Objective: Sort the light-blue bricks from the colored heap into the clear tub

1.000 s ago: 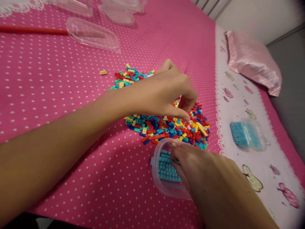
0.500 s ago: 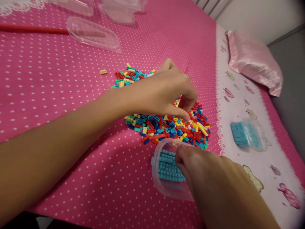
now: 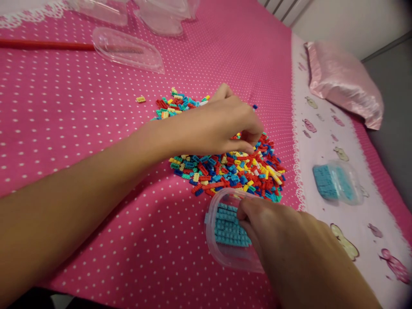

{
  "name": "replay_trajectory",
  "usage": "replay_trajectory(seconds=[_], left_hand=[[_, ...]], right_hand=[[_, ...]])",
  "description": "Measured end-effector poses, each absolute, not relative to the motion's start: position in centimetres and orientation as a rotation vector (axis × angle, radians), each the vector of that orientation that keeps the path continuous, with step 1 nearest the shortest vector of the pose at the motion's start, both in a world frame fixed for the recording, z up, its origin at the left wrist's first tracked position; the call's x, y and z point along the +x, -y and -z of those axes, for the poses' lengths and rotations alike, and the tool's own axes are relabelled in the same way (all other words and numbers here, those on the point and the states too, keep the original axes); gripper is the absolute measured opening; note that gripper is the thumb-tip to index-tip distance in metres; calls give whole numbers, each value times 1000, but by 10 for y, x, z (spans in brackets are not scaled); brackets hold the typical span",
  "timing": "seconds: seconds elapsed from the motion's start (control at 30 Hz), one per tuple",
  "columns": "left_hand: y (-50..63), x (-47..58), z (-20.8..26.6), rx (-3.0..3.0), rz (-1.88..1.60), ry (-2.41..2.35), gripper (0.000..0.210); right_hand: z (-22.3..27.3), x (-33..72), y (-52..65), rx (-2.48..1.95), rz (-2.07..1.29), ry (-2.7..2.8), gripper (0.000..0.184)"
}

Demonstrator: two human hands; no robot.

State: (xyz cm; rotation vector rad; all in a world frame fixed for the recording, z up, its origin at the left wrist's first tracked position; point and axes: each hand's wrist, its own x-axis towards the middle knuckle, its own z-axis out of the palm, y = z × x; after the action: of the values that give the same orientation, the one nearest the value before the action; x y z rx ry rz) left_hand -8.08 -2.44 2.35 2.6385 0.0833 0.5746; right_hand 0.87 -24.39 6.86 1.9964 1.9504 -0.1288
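My left hand (image 3: 231, 122) is over a heap of small multicoloured toy building bricks (image 3: 222, 171), its fingers curled down into them and its thumb drawn in near the fingertips. Whatever those fingertips pinch is hidden. Below the heap, a clear plastic container (image 3: 210, 244) holds turquoise bricks (image 3: 230, 225) packed in rows with their studs showing. My right hand (image 3: 273, 227) is closed over the container's right side and appears to grip it; the fingertips are hidden from me.
On the white printed runner (image 3: 341, 214) at the right lies another clear container (image 3: 352, 184) with turquoise bricks, below a pink satin pillow (image 3: 346, 83). At upper left are a red stick (image 3: 48, 44) and clear plastic pieces (image 3: 128, 49). One yellow brick (image 3: 140, 99) lies apart.
My left hand has shifted slightly up and left, and its thumb has come closer to its fingers. A dark blue brick now shows beyond that hand. My right hand stays at the container.
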Motion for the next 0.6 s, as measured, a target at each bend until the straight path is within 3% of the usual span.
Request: replay_trajectory(seconds=[0.17, 0.27, 0.33, 0.43, 0.6], left_hand=[[21, -81, -10, 2752, -465, -36, 18], [23, -84, -11, 2801, -345, -43, 20], [25, -86, -14, 2824, -261, -55, 16], [26, -87, -17, 2872, -217, -70, 7], [28, -86, -18, 2858, -149, -131, 8]], right_hand=[[-74, 33, 243, 1983, 139, -2151, 31], [-75, 37, 225, 2210, 55, -2223, 24], [-68, 37, 206, 2342, 3, -2337, 31], [-49, 42, 181, 2329, 202, -2525, 39], [-25, 59, 167, 2226, 475, -2570, 31]])
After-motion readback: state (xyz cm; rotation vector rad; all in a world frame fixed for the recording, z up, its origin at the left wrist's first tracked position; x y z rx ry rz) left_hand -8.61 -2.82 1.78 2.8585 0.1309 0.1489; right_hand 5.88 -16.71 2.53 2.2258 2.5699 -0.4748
